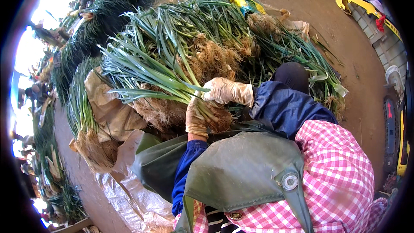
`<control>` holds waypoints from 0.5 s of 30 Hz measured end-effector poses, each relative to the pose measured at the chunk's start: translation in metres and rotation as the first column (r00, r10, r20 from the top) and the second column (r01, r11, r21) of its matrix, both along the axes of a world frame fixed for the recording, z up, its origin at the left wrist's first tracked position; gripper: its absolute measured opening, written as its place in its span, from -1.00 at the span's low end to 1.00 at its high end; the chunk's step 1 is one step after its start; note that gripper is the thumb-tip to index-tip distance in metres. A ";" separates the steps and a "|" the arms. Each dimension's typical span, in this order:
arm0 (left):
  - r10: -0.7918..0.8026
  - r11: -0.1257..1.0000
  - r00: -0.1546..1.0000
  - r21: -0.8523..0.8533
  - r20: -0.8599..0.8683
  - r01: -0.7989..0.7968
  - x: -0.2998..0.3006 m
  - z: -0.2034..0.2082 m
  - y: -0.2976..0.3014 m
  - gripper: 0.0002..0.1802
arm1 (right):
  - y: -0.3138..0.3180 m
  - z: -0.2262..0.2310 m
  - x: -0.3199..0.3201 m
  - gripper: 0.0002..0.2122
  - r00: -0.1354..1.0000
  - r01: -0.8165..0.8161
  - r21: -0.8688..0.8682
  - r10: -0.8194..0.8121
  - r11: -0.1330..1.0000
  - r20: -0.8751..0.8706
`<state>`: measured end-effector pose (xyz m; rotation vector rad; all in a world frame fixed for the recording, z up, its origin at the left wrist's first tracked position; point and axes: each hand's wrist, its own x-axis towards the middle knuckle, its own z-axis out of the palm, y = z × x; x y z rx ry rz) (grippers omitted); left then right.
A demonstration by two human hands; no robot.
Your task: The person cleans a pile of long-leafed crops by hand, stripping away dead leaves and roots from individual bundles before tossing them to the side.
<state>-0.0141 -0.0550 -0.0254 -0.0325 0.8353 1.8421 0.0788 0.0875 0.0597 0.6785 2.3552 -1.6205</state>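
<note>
A bunch of long green onions (170, 85) lies across my lap side of the pile, leaves fanned to the far left and brown roots (221, 118) by my body. My left hand (196, 120), in a soiled tan glove, is wrapped round its pale stems just above the roots. From the right, my gloved right hand (227, 91) closes on the same stems slightly higher up, its fingertips partly hidden. Just beyond both hands is a big heap of green onions (159, 34) with tangled roots (211, 60).
More onions lie at the right (297, 51) and on tan sacking (114, 103) at the left. A yellow bag (243, 1) sits behind the heap. Dark rows of onions (99, 21) stretch along the far left. Yellow machinery (366, 5) stands by the tiled wall at right.
</note>
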 end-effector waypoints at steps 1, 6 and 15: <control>0.110 0.994 0.993 -0.027 0.037 -0.109 0.005 -0.004 -0.001 -0.60 | -0.001 0.002 0.001 -0.68 1.000 -0.004 0.019 0.004 1.000 0.001; -0.143 0.989 0.986 0.017 -0.083 0.144 -0.001 0.001 0.004 -0.61 | -0.002 0.010 0.016 -0.64 0.993 -0.084 0.220 0.100 0.972 -0.066; -0.051 0.999 0.998 -0.018 0.028 0.052 0.008 0.016 0.013 -0.60 | -0.010 0.005 0.020 -0.71 0.898 -0.078 0.450 0.259 0.890 -0.357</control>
